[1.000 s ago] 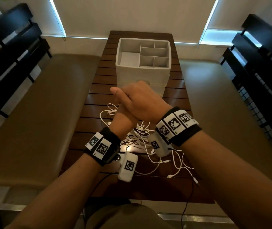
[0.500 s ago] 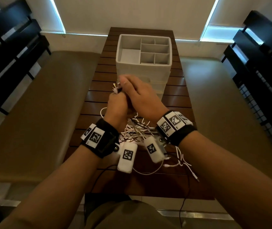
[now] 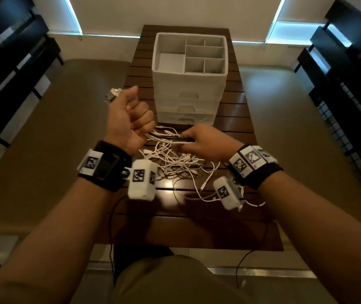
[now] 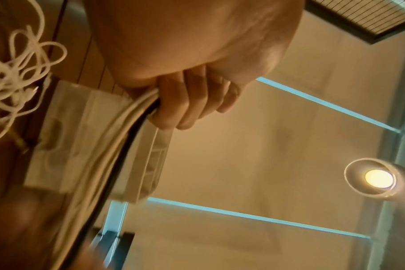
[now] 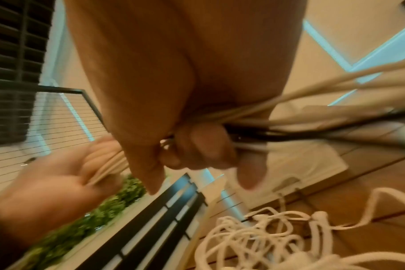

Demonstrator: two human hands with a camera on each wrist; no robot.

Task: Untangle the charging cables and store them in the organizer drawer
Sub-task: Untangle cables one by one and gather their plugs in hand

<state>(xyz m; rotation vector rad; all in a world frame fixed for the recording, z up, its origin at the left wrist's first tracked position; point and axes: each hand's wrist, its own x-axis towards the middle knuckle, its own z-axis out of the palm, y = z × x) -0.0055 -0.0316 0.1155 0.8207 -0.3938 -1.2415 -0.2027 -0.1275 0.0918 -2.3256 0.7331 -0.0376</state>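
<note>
The left hand, left of centre in the head view, is raised in a fist, its fingers curled round a bundle of cables (several white ones and at least one black). Connector ends stick out of the top of that fist, toward the upper left of the frame. From the bottom of the fist the bundle runs nearly level to the right hand, just right of centre, whose fingers are likewise closed round the same strands; the stretch between the two hands looks taut. Below and between the hands a loose tangle of white cables lies on the dark slatted wooden tabletop, with loose ends trailing toward the lower right, near the right wrist. Behind the hands, in the upper middle of the frame, stands the white organizer: its top is an open tray split into one large compartment on the left and smaller ones on the right, with drawers stacked beneath, all of which look closed. In the wrist views the cables show blurred. Both wrists wear black bands with white marker blocks.
</note>
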